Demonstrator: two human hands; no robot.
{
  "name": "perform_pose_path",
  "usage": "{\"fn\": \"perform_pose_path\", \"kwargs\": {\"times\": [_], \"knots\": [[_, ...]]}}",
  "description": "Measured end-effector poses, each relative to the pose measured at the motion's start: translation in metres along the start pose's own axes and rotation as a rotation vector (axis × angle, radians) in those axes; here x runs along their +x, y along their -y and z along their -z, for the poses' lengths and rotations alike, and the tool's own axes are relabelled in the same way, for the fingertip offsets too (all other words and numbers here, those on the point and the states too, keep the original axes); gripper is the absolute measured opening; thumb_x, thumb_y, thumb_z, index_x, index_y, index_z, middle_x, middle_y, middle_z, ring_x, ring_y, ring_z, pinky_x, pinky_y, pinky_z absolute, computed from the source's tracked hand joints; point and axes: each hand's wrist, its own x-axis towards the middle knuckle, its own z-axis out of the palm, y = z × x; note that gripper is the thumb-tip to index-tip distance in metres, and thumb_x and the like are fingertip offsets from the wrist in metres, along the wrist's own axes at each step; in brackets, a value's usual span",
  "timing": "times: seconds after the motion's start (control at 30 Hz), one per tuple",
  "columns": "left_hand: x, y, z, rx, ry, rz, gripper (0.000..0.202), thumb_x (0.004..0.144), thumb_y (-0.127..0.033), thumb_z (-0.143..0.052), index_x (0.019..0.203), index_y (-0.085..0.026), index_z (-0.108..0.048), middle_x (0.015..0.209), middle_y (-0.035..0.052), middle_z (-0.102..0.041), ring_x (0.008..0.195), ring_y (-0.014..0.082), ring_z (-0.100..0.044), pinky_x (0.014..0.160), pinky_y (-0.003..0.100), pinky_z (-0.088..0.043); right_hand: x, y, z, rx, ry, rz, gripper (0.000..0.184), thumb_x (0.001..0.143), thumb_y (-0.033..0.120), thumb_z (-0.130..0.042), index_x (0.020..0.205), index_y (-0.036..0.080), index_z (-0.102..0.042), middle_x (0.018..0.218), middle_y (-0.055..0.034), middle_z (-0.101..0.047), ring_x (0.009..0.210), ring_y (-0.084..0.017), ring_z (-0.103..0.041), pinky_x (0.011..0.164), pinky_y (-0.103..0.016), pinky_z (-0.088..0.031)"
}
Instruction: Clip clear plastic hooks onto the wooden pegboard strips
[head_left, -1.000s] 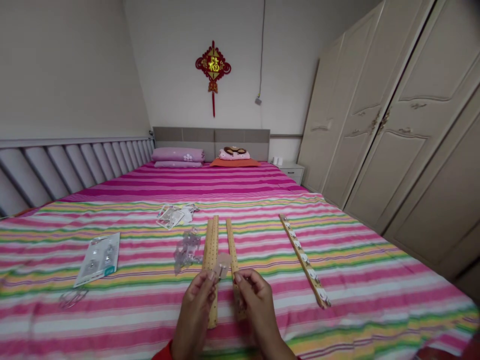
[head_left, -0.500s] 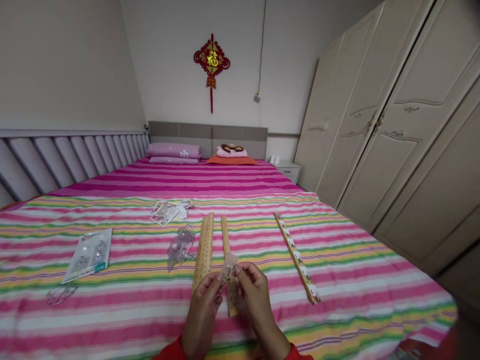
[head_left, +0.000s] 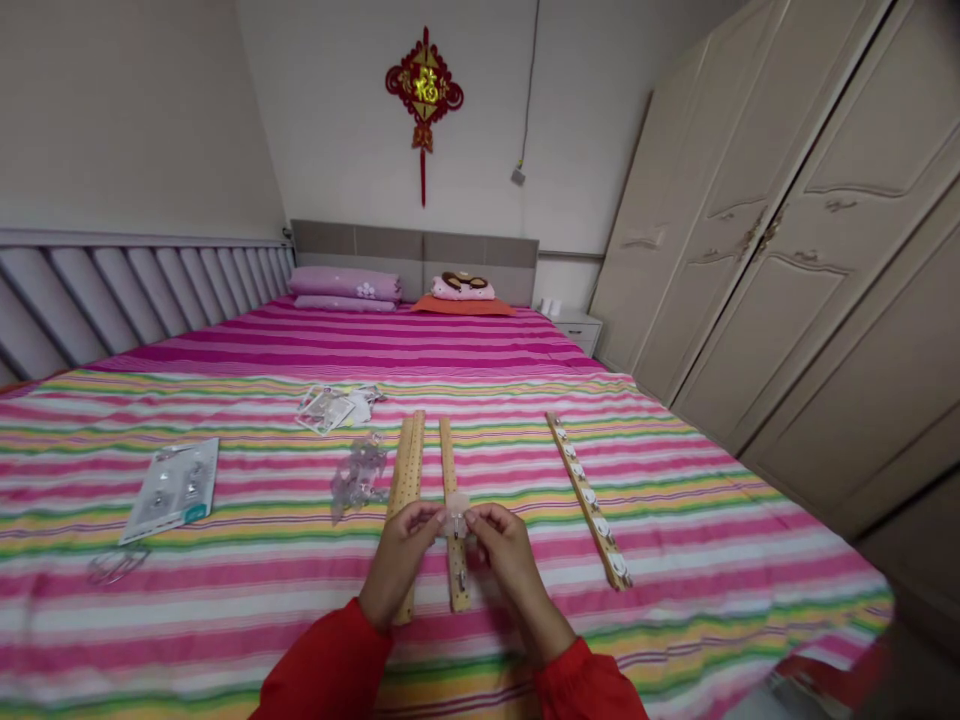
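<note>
Between both hands is a clear square adhesive hook (head_left: pixel 456 522) with a small metal hook on it. My left hand (head_left: pixel 407 540) pinches its left edge, and my right hand (head_left: pixel 501 540) has the right edge between thumb and fingers. Directly under it lies a narrow perforated wooden strip (head_left: pixel 449 465). A small metal hook (head_left: pixel 462 578) shows near that strip's close end. Left of it are more perforated wooden strips (head_left: pixel 407 465), side by side, partly behind my left hand. A pile of clear adhesive hooks (head_left: pixel 360 478) rests on the sheet beside them.
To the right lies a wooden strip (head_left: pixel 581 480) with a row of white round hooks. On the left are a blister pack (head_left: pixel 171 490) and some thin metal wire pieces (head_left: pixel 118 565). Opened packaging (head_left: pixel 337 408) sits farther back on the striped bedsheet (head_left: pixel 262 600).
Both hands have moved slightly apart, spreading the clear adhesive hook flat over the middle strip. More of the red sleeves shows. The camera has tilted down a little.
</note>
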Motion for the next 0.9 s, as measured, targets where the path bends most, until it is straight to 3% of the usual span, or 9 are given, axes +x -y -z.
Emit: {"fn": "perform_pose_path", "kwargs": {"times": [0.13, 0.4, 0.63, 0.9], "knots": [[0.017, 0.019, -0.002, -0.008, 0.011, 0.008, 0.030, 0.061, -0.041, -0.071, 0.073, -0.015, -0.065, 0.064, 0.0005, -0.065, 0.061, 0.0129, -0.059, 0.060, 0.024, -0.046, 0.016, -0.007, 0.005, -0.030, 0.023, -0.046, 0.027, 0.054, 0.038, -0.078, 0.058, 0.015, -0.065, 0.046, 0.0029, -0.058, 0.033, -0.005, -0.038, 0.035, -0.019, -0.029], [0.037, 0.050, -0.007, 0.060, -0.035, 0.161, 0.020, 0.056, -0.032, -0.067, 0.060, -0.016, -0.057, 0.049, -0.0036, -0.056, 0.048, 0.0100, -0.052, 0.049, 0.021, -0.040, 0.038, -0.040, 0.011, -0.028, -0.073, -0.158, 0.020, 0.048, 0.029, -0.075, 0.054, 0.014, -0.063, 0.040, 0.0031, -0.057, 0.030, -0.007, -0.043, 0.033, -0.020, -0.032], [0.042, 0.063, -0.010, 0.209, -0.065, 0.201, 0.009, 0.061, -0.023, -0.059, 0.058, -0.017, -0.052, 0.047, -0.0051, -0.053, 0.046, 0.0104, -0.052, 0.047, 0.021, -0.038, 0.041, -0.063, 0.014, 0.019, -0.112, -0.167, 0.017, 0.049, 0.026, -0.072, 0.055, 0.014, -0.061, 0.041, 0.0029, -0.058, 0.033, -0.008, -0.046, 0.034, -0.020, -0.035], [0.045, 0.064, -0.012, 0.294, -0.074, 0.234, 0.011, 0.065, -0.017, -0.056, 0.057, -0.019, -0.049, 0.044, -0.0069, -0.049, 0.044, 0.0111, -0.052, 0.046, 0.021, -0.039, 0.042, -0.069, 0.014, 0.006, -0.114, -0.160, 0.014, 0.052, 0.025, -0.069, 0.055, 0.015, -0.060, 0.041, 0.0033, -0.057, 0.034, -0.008, -0.046, 0.035, -0.020, -0.035]]}}
